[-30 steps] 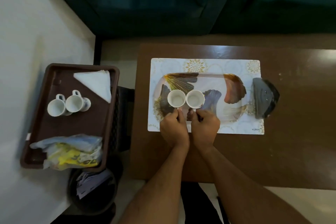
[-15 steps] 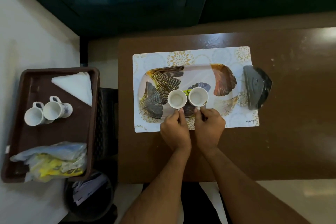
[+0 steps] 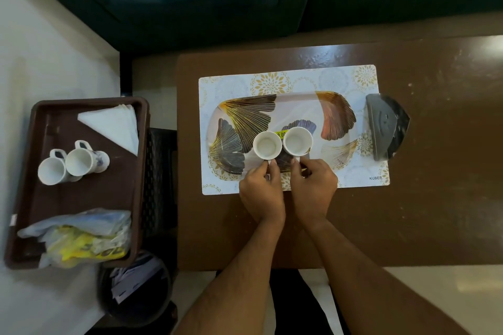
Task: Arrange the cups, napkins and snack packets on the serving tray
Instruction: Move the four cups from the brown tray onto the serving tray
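A leaf-patterned serving tray lies on a white placemat. Two white cups stand side by side on the tray near its front edge. My left hand pinches the handle of the left cup. My right hand pinches the handle of the right cup. On the left, a brown crate holds two more white cups, folded white napkins and snack packets.
A dark napkin holder stands at the tray's right end. The brown table extends to the right. A dark bin with papers sits below the crate, between the white counter and the table.
The two cups slid right along the tray, from over the dark leaf to beside the yellow sticker. Both hands went with them and kept their grip on the handles.
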`<state>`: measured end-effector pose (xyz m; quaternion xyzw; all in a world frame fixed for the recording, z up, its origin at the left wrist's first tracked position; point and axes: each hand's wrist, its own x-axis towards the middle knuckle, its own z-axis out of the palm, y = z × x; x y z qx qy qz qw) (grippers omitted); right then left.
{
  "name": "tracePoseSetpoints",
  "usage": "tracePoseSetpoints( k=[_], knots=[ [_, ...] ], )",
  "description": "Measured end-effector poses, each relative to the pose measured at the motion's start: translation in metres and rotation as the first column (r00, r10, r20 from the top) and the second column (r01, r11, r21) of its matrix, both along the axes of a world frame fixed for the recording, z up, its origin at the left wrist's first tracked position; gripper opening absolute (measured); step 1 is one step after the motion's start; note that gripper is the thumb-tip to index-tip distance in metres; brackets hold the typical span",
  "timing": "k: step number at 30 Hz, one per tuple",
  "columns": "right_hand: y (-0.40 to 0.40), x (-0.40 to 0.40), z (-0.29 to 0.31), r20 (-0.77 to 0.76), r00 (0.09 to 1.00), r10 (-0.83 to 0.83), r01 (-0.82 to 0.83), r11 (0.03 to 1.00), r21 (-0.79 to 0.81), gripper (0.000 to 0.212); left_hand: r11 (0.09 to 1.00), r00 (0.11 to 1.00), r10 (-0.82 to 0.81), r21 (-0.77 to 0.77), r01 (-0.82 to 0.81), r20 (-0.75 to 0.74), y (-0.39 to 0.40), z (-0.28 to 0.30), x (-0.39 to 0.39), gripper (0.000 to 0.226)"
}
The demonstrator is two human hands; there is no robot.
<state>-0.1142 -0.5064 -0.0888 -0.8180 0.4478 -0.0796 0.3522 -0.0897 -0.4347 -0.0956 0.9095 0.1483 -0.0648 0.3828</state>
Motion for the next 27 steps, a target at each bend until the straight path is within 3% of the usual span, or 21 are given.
tracePoseSetpoints(
  k=[5,8,12,16,20,27],
  knots=[
    [0.003,-0.001,-0.002,0.020,1.000,-0.013,0.013,1.000,-0.003,0.011,1.000,1.000,0.003,-0.006,-0.003,-0.012,0.001,0.002,0.000,0.026],
    [0.005,-0.004,-0.003,0.038,0.998,-0.049,0.049,0.999,-0.015,0.022,0.999,1.000,0.003,-0.038,-0.003,-0.017,0.004,0.004,-0.001,0.027],
    [0.010,-0.001,0.002,0.104,0.991,-0.088,0.101,0.986,-0.134,0.030,0.999,0.999,0.035,-0.038,-0.034,0.035,0.008,0.007,0.000,0.028],
    [0.019,0.008,0.010,0.149,0.987,0.066,-0.025,0.966,-0.257,0.028,0.999,0.990,-0.022,-0.033,0.027,0.138,0.024,0.010,0.009,0.023],
    [0.040,0.027,0.017,0.149,0.959,0.240,-0.183,0.930,-0.318,0.030,0.999,0.990,-0.008,-0.041,0.014,0.137,0.051,0.014,0.028,0.034],
    [0.111,0.079,0.024,0.121,0.860,0.497,-0.448,0.846,-0.287,0.042,0.995,0.971,-0.083,0.071,0.069,0.223,0.145,0.019,0.073,0.043]
  ],
)
